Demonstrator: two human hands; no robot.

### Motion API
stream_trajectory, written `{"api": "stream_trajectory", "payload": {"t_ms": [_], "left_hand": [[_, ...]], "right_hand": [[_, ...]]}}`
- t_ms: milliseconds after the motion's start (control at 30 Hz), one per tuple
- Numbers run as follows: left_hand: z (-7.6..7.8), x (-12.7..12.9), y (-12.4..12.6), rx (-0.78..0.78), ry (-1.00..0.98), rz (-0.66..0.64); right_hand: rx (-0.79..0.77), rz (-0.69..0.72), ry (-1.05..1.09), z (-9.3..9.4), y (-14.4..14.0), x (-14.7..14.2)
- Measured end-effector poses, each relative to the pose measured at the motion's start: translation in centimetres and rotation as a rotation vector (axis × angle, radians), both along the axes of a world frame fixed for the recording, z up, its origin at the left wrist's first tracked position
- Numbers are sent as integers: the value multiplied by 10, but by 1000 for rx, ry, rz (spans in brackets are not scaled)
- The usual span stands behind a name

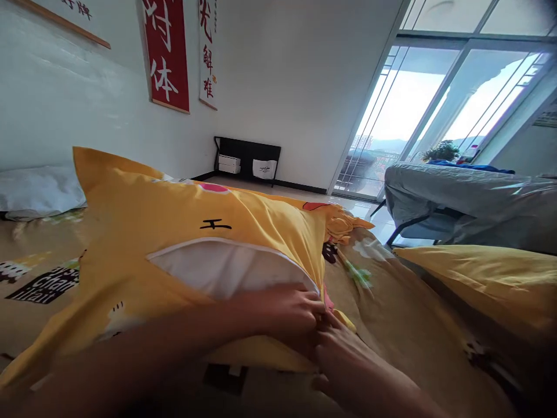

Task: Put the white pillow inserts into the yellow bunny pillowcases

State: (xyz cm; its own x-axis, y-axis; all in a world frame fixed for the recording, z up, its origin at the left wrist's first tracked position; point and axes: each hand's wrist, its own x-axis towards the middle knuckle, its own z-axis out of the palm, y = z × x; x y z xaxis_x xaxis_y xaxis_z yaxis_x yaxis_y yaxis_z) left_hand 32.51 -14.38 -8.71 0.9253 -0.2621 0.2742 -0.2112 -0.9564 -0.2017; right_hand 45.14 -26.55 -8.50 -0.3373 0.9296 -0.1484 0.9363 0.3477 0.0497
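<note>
Under and left of the fingers [314, 305], the pillowcase [143, 215] gapes over a pillow [217, 261], and with left hand [291, 313] and right hand [339, 348] bunched together, whatever they pinch hidden, its edges [265, 248] are probably best kept flat and close.

The single view looks from the person's head, facing forward and down. The left hand [298, 312] and right hand [342, 351] are close, below centre, with the pillow [156, 206] near and filling the middle. Farther off, it takes in the wall [282, 75], the scrolls [170, 64] upper left and the window [404, 104] upper right, its frame slanting.
</note>
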Motion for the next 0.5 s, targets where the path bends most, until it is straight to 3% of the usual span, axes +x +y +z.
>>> {"api": "stream_trajectory", "payload": {"t_ms": [67,133,200,333,500], "left_hand": [[-8,23,-2,18,86,-39],[-13,41,-6,26,134,23],[-15,47,-10,67,33,39],[-16,35,-11,218,-239,-94],[-29,19,-5,315,-98,-269]], "right_hand": [[-60,-26,-45,0,-3,-5],[-92,-45,-93,-1,-5,-6],[-114,-114,-152,-1,-6,-4],[-167,-257,-196,4,-6,6],[-56,-210,-141,-1,-6,15]]}}
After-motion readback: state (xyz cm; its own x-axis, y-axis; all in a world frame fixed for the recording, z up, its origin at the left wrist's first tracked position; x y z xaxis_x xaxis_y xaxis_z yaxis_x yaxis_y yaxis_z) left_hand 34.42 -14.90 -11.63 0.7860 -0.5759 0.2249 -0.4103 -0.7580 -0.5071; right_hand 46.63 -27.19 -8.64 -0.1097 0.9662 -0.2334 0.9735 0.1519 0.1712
